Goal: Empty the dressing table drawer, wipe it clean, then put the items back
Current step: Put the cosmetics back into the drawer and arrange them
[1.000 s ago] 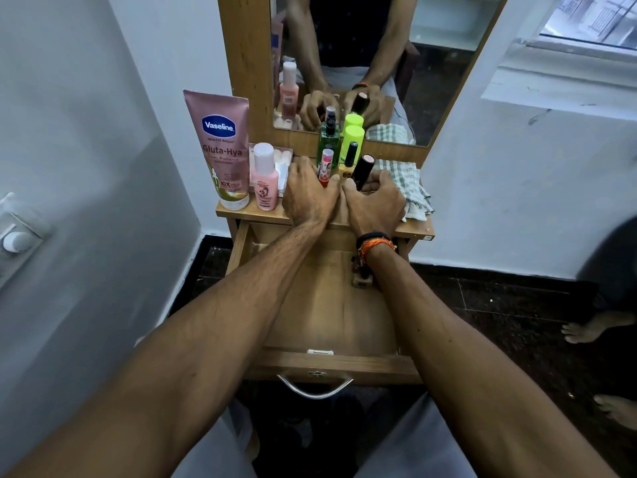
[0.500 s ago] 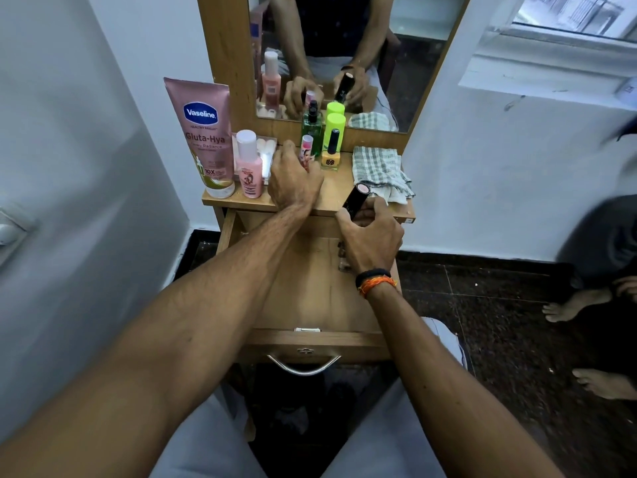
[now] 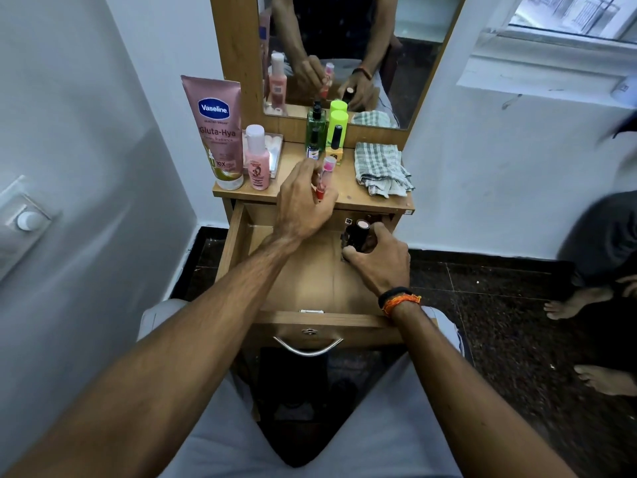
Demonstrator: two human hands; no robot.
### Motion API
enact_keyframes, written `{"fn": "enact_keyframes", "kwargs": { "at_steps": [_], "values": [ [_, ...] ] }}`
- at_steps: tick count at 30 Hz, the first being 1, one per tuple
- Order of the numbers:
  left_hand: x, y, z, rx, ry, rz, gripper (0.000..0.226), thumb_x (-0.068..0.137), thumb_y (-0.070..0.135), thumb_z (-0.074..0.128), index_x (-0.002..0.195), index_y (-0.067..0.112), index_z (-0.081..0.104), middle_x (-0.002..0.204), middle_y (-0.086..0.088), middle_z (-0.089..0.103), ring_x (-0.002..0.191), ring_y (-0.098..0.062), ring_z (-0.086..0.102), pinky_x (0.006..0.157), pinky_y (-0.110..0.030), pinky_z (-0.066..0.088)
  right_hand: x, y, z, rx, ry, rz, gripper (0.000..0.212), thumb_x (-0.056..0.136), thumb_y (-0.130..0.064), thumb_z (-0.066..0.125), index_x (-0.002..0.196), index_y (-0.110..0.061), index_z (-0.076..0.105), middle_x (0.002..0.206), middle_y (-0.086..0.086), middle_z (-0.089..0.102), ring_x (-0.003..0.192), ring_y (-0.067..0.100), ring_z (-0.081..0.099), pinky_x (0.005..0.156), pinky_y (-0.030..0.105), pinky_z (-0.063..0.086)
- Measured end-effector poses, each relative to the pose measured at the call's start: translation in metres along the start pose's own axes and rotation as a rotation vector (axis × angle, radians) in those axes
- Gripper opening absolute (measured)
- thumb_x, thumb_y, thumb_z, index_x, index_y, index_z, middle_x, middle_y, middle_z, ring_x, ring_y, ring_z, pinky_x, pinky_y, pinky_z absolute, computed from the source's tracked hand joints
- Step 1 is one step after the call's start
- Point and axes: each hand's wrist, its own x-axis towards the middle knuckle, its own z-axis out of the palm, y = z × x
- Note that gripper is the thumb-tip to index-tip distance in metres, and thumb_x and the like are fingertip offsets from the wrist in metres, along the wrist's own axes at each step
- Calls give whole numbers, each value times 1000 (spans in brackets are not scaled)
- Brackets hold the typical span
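Black lipstick, light, stiff and slick, sat gripped by the barrel in the right hand inside the drawer; left hand pinched a pink tube.

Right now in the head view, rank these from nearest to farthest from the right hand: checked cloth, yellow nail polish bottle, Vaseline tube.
From the right hand, low in the open drawer:
1. Checked cloth, on the tabletop's right side.
2. Yellow nail polish bottle, mid-tabletop by the mirror.
3. Vaseline tube, standing at the far left edge.
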Motion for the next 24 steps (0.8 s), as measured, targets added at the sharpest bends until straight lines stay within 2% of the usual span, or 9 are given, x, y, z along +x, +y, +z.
{"fn": "enact_keyframes", "kwargs": {
  "at_steps": [3,5,7,9,14,17,19,21,24],
  "values": [
    [-15,-4,-3,-37,-47,61,17,86,16,67,98,10,57,84,-4,58,71,-18,57,59,-35,54,-2,5,-1,-54,-140,61,31,69,-32,79,90,-15,65,84,-1,65,78,18,63,70,31,56],
    [-25,-7,-4,-61,-130,25,15,88,16,67,96,10,56,84,-4,59,70,-19,59,59,-39,55,-1,9,0,-96,-223,107,32,68,-27,83,93,-14,68,91,1,66,85,20,64,76,31,56],
    [-34,-12,-3,-58,-231,5,16,87,15,69,97,10,57,84,-3,61,71,-17,61,61,-38,56,0,11,2,-166,-282,131,33,69,-23,84,96,-12,69,100,6,66,92,24,65,82,36,58],
    [-44,-14,-4,-43,-314,-20,17,87,16,69,98,11,58,84,-2,64,72,-16,63,63,-38,57,0,11,3,-238,-311,131,31,73,-20,82,99,-10,68,105,10,64,95,28,64,82,36,57],
    [-59,-22,0,-21,-457,-111,15,84,15,71,92,12,58,82,0,67,71,-15,67,62,-35,59,1,7,3,-315,-271,140,23,77,-14,74,97,-6,66,105,15,61,95,34,63,79,36,54],
    [-66,-21,4,-24,-540,-144,16,82,11,73,88,13,59,76,4,65,64,-12,66,52,-18,53,-1,8,5,-325,-242,147,22,81,-13,71,100,-5,66,105,16,62,99,35,63,81,38,54],
    [-69,-21,8,-23,-573,-152,17,79,10,74,85,14,59,72,8,64,62,-10,65,50,-14,48,-1,8,6,-316,-230,153,22,82,-13,72,101,-6,65,105,15,63,100,34,63,83,39,54],
    [-70,-21,11,-11,-601,-169,18,79,10,75,87,14,60,75,7,66,62,-10,67,50,-14,49,-1,9,6,-304,-214,152,21,81,-13,72,100,-7,65,104,15,63,98,34,63,82,39,55],
    [-72,-25,17,-23,-631,-203,18,80,9,75,90,13,61,79,1,71,61,-10,70,55,-30,59,-2,8,4,-297,-195,142,25,79,-15,74,101,-8,64,102,13,65,97,32,64,83,39,56]
  ]
}}
